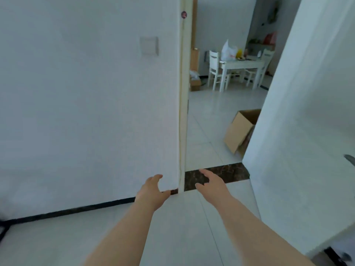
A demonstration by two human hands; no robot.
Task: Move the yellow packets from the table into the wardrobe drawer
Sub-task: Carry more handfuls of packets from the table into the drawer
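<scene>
Reaching ahead, left hand (153, 189) and right hand (210, 182) are loose-fingered, holding nothing; something yellow, perhaps the packets (239, 53), sits on the far table (247, 64) at one o'clock. Nothing looks moved yet.

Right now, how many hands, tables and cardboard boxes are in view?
Hands: 2, left hand and right hand, both empty.
Tables: 1, white table.
Cardboard boxes: 2, large box and small box.
Total: 5.

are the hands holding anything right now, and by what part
Nothing is held: the left hand and right hand are both open and empty, stretched out ahead.
</scene>
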